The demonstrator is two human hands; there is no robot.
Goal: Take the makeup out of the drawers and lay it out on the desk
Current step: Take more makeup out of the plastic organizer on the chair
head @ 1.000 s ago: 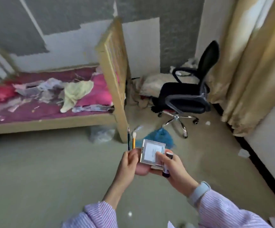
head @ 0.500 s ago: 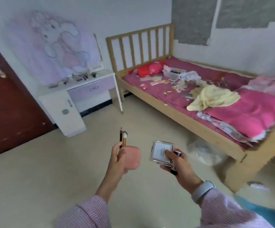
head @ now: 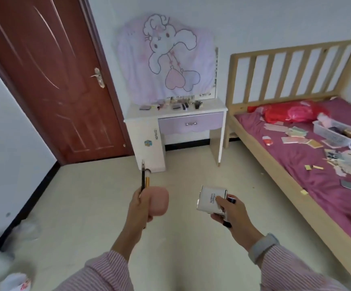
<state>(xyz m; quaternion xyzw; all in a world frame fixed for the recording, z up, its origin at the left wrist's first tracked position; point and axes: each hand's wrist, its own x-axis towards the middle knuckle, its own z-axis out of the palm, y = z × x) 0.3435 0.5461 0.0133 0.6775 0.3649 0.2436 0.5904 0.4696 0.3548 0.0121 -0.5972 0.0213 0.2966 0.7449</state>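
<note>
Bedroom with white vanity surface (head: 174, 114) ahead — carrying step: left hand (head: 141, 206) grips pencil, brush and pink sponge (head: 157, 199), right hand (head: 233, 213) pinches silver compact (head: 211, 199) — next, presumably, laying them out.

Ahead of you stands the white desk (head: 191, 111) with 1 lilac drawer (head: 190, 123), closed. On its top lies a row of small dark makeup items (head: 175, 105), too blurred to name. To your right, the bed (head: 309, 164) carries a red bag (head: 283, 112), a white basket (head: 336, 131) and scattered cards (head: 296, 138), perhaps packaging. The floor (head: 86, 206) is pale.
</note>
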